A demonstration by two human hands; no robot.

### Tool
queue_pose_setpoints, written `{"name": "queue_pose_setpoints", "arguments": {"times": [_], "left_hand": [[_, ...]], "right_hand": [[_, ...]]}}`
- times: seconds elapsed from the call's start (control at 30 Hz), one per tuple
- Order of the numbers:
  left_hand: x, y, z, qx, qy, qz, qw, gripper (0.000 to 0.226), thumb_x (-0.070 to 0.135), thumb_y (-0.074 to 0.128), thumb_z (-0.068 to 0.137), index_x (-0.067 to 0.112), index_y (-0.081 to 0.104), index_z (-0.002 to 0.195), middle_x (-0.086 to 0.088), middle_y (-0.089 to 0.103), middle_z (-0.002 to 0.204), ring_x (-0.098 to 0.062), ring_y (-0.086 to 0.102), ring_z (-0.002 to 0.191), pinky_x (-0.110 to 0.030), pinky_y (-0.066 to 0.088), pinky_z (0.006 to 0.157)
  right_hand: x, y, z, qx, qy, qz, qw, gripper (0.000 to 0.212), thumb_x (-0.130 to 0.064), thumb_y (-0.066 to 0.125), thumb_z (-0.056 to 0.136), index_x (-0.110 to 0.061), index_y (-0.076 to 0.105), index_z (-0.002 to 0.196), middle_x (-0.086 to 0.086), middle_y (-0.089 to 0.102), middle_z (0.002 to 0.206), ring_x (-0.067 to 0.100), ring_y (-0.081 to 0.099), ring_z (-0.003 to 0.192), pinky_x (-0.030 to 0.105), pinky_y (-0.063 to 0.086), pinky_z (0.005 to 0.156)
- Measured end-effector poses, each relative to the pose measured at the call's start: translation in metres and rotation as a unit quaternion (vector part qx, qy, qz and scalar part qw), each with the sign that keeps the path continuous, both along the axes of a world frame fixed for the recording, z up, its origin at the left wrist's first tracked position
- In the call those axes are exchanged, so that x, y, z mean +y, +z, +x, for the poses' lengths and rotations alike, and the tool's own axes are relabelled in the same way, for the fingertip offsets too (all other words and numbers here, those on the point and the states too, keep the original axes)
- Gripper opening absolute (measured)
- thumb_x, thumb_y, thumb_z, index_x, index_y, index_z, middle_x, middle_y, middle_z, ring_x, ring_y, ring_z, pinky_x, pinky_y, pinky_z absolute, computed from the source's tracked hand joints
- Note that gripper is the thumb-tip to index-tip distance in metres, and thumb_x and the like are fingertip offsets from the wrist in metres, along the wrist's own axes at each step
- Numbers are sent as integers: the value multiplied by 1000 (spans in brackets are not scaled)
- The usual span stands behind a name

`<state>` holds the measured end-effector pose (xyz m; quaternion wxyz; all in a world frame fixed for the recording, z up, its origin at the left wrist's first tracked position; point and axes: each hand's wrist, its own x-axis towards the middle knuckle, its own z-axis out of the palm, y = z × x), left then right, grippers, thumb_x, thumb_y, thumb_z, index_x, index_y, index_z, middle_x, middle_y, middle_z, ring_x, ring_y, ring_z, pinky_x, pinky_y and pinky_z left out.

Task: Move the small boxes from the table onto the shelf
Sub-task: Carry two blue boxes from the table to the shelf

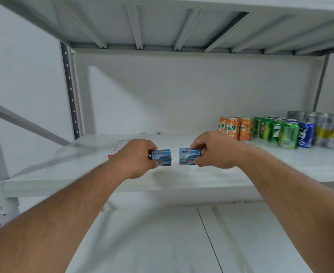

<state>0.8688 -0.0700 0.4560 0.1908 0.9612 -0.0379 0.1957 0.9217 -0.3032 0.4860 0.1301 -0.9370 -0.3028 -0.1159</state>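
Just below the middle of the frame we see both hands reaching over the pale shelf [83, 170], each holding small blue boxes. The left hand [136, 156] pinches its left boxes [161, 157] from the left end, fingers curled round the top and thumb under the lower edge; the right hand [214, 149] grips the right boxes [188, 156] from the right end in the same way, fingers bent over the top and thumb at the bottom. Each hold looks to us like two boxes stacked one on the other, since the same printed face repeats above and below: a blue ground with a darker arched picture, a small red-orange patch bearing a white numeral, and a bit of white lettering too small to read. The two stacks sit level with each other, near but apart, with a bare strip of shelf showing between them. We cannot tell whether they rest on the shelf or hang just above it. Left of the left hand, partly hidden behind it, a white box [116, 149] with red print lies flat on the shelf. At the right of the frame, further back on the same shelf, stand orange cans [235, 128], green cans [276, 132], a blue can [306, 134] and silver cans [329, 131] with yellow bands.
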Motion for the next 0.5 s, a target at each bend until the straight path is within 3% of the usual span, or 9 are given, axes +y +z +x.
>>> {"name": "queue_pose_setpoints", "arguments": {"times": [0.17, 0.33, 0.5], "left_hand": [[-2, 12, 58, 17, 20, 10, 1000, 28, 25, 75, 80, 18, 70, 106, -1, 68, 98, -23, 64, 89, -38, 54, 82], [-5, 17, 109, 29, 34, -13, 999, 27, 17, 75, 80, 14, 70, 106, -6, 70, 96, -24, 62, 71, -40, 56, 76], [-1, 12, 146, 37, 55, 7, 998, 35, 19, 76, 80, 13, 68, 114, -3, 69, 108, -22, 65, 96, -37, 52, 91]], "right_hand": [[5, 4, 67, 4, 20, 13, 1000, 30, -23, 75, 83, -23, 73, 114, -18, 57, 83, 3, 55, 73, 17, 41, 58], [12, 1, 133, 13, 43, 13, 999, 28, -23, 77, 81, -22, 75, 109, -16, 62, 82, 4, 57, 71, 18, 41, 57], [21, -5, 182, 26, 51, -2, 998, 30, -25, 78, 81, -22, 74, 110, -13, 64, 89, 5, 58, 75, 18, 42, 60]]}}
